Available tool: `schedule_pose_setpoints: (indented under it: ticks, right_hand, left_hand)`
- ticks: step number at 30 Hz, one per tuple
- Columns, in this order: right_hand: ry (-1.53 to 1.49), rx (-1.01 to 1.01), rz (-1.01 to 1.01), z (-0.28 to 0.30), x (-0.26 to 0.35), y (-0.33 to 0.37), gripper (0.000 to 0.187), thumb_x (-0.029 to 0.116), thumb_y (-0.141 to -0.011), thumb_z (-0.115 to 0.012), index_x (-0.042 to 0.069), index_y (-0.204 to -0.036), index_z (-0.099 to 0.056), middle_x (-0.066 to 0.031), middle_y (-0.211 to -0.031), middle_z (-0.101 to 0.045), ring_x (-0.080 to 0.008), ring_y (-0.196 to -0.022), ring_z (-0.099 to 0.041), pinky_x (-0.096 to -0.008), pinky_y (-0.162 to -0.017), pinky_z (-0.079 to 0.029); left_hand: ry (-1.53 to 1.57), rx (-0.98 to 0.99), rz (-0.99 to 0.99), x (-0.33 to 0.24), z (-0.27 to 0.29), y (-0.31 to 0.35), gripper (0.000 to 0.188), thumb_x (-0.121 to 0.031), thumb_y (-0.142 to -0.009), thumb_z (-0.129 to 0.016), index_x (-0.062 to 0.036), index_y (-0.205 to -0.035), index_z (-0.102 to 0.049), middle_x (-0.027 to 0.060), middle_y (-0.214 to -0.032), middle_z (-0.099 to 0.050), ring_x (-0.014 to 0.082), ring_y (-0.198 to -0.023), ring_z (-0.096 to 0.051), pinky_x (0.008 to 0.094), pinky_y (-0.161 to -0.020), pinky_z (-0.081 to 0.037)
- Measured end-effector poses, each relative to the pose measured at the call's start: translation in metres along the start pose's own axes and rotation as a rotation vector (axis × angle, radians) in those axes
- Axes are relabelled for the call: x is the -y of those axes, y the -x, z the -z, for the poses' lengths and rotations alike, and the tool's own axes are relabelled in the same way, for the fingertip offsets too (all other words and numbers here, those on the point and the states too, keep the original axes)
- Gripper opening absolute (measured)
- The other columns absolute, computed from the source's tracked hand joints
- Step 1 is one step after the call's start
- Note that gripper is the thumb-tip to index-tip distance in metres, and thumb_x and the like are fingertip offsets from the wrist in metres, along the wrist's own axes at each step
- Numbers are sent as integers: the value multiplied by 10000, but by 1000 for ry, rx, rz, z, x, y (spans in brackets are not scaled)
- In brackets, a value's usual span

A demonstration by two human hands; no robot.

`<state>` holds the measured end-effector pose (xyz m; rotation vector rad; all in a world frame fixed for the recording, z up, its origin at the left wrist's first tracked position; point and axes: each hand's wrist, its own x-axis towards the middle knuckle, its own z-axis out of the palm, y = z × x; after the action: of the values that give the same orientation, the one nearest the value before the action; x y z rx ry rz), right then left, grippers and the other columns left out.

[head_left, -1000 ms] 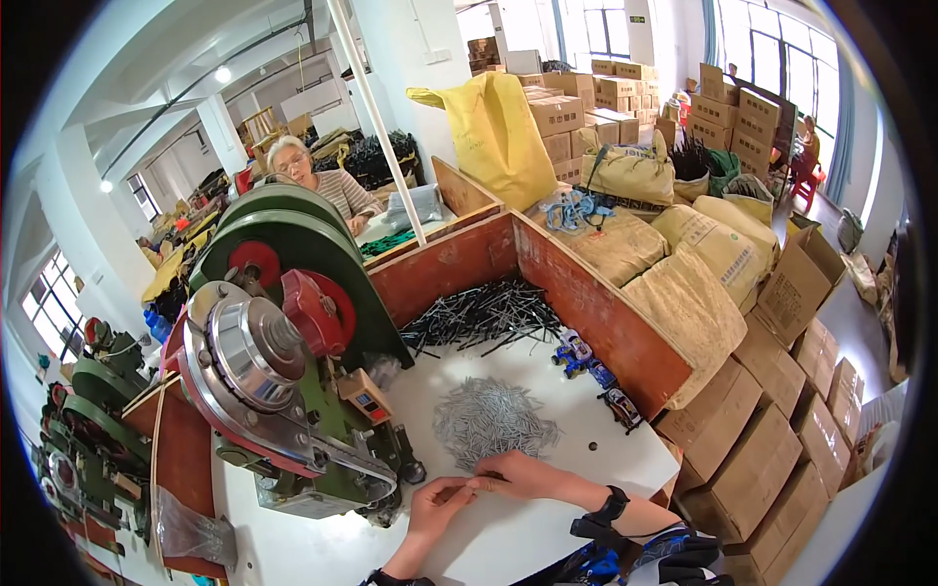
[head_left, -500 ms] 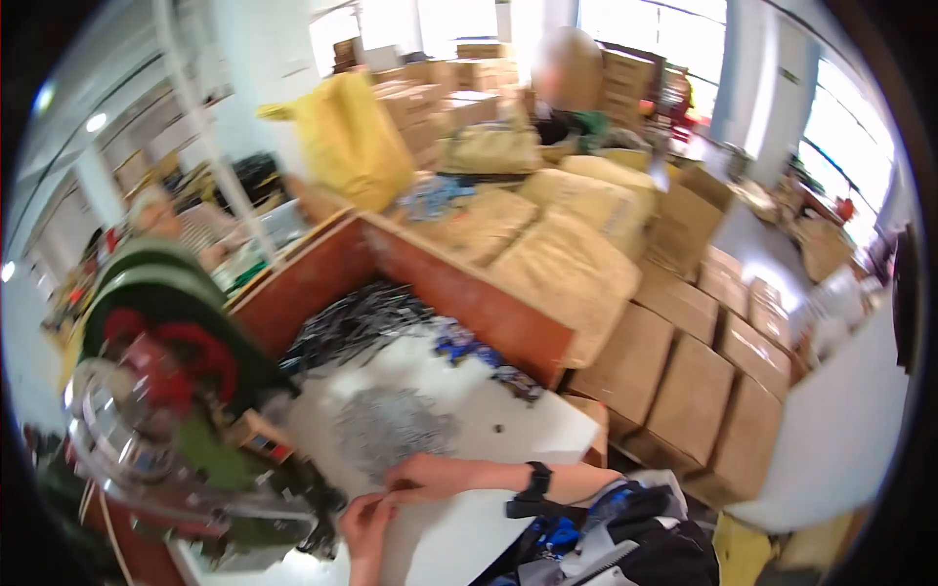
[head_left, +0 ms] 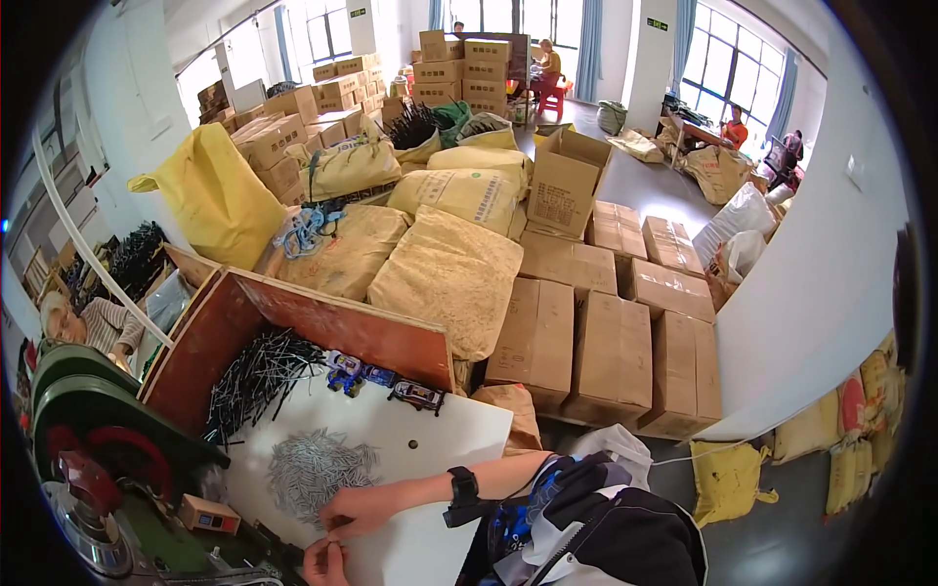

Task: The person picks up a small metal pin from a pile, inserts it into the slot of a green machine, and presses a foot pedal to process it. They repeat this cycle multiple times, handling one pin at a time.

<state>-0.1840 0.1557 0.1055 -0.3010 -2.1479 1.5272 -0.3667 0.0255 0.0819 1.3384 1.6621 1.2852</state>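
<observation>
Firstly, white bench [head_left: 451,447]; green machine [head_left: 83,396], left; red-brown partition [head_left: 366,327], far edge; heap of black strips [head_left: 256,379], against it; toy vehicles [head_left: 417,395], alongside; heap of grey pins [head_left: 315,471], on the bench beside the right hand [head_left: 360,510]; left hand [head_left: 325,566], adjoining; both hands' fingertips pinched together, contents indiscernible.

This is a factory workshop. A green machine [head_left: 68,400] stands beside a white table [head_left: 464,420] walled with reddish boards [head_left: 347,324], which bears a heap of small metal pins [head_left: 315,474] and a pile of black rods [head_left: 256,376]. Beyond it lie bulging sacks [head_left: 445,278] and cardboard cartons [head_left: 532,337], and across the grey floor [head_left: 635,176] a person [head_left: 550,62] sits on a red seat [head_left: 553,98] near tall windows [head_left: 733,68].
</observation>
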Motion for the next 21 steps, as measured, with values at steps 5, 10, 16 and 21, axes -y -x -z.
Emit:
schedule_pose_setpoints:
  ticks: [5, 10, 16, 21]
  right_hand:
    - [-37, -20, -16, -1, 7, 1, 196, 188, -870, -638, -2, -853, -590, -92, -698, -617, -188, -634, -599, -317, -582, -472]
    - [-48, -4, -12, 0, 5, 0, 204, 194, -868, -646, -1, -853, -588, -82, -695, -620, -182, -630, -607, -312, -579, -475]
    - [-56, 24, -31, 2, 7, 1, 214, 205, -887, -635, 2, -839, -584, -62, -673, -626, -155, -594, -618, -298, -554, -477]
    - [-29, 35, -50, 1, 7, 1, 234, 220, -912, -611, 3, -833, -579, -56, -662, -627, -145, -581, -632, -288, -533, -479]
  left_hand:
    - [-70, -30, -14, -5, -1, 0, 206, -112, -887, -671, 39, -1027, -659, 90, -967, -684, 154, -807, -619, 280, -725, -510]
    - [56, -13, -46, -1, -3, 0, 221, -118, -888, -670, 41, -1041, -652, 95, -980, -680, 166, -822, -617, 292, -730, -512]
    - [133, -23, 44, -2, -4, 1, 230, -115, -892, -665, 39, -1062, -641, 103, -994, -670, 167, -846, -609, 292, -738, -507]
    - [125, -13, 31, -9, -5, 1, 220, -108, -905, -646, 41, -1065, -626, 96, -983, -661, 162, -845, -602, 282, -740, -501]
